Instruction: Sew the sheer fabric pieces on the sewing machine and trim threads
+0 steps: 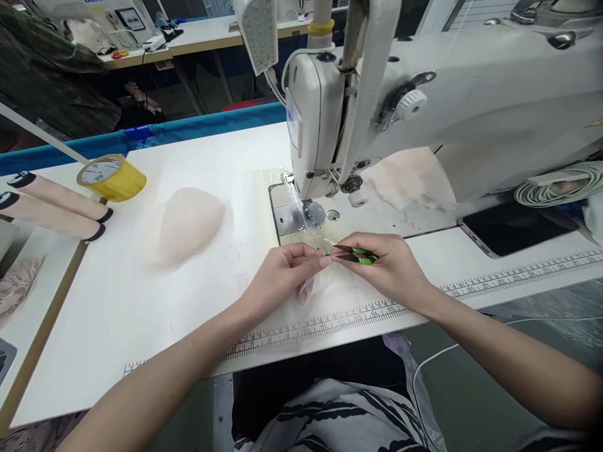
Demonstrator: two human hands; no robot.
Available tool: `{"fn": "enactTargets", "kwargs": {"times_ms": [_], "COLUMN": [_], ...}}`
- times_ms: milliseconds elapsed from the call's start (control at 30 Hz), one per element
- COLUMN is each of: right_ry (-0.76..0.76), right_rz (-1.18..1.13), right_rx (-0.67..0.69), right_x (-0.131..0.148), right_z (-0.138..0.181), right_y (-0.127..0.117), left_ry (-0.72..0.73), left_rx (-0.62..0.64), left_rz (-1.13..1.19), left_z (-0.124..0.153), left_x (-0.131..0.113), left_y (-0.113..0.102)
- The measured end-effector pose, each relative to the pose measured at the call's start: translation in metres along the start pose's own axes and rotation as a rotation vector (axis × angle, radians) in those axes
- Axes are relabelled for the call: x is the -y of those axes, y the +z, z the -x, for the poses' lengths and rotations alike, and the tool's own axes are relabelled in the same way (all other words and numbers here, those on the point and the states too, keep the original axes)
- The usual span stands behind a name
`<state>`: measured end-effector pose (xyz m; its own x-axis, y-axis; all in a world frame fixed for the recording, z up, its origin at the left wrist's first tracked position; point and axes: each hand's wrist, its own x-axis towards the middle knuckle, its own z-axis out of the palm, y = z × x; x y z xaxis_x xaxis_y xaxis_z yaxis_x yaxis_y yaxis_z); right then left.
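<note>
My right hand point(389, 263) is closed around small green-handled thread snips point(358, 254), whose tips point left. My left hand point(287, 271) pinches a small pale pink piece of fabric point(305, 290) that hangs below its fingers, right at the snips' tips. Both hands rest on the white table just in front of the needle plate point(294, 216) of the white sewing machine point(424, 107). A pale pink moulded cup point(188, 226) lies on the table to the left, apart from both hands.
A yellow tape roll point(112, 177) sits at the far left beside several pink rolls with black ends point(51, 207). A printed ruler point(494, 281) runs along the table's front edge. A dark phone point(511, 229) lies under the machine arm at right. Lace fabric point(14, 285) lies at the left edge.
</note>
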<state>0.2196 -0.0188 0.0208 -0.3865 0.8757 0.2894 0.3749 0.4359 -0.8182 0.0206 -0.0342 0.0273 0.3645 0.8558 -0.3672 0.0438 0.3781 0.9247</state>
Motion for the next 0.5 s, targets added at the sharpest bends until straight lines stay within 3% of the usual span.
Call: {"fn": "enactTargets", "kwargs": {"times_ms": [300,400,500], "right_ry": [-0.365,-0.28,-0.139], "right_rz": [0.5,0.539,0.357], "right_rx": [-0.167,-0.217,-0.206], "right_x": [-0.011,-0.012,-0.006], "right_z": [-0.002,-0.005,-0.005], "right_y": [-0.001,-0.005,-0.007], "left_ry": [0.051,0.032,0.019], "left_rx": [0.052,0.068,0.095], "left_rz": [0.0,0.0,-0.008], "left_z": [-0.002,-0.002,-0.002], "left_x": [0.001,0.0,0.001], "left_y": [0.0,0.0,-0.002]}}
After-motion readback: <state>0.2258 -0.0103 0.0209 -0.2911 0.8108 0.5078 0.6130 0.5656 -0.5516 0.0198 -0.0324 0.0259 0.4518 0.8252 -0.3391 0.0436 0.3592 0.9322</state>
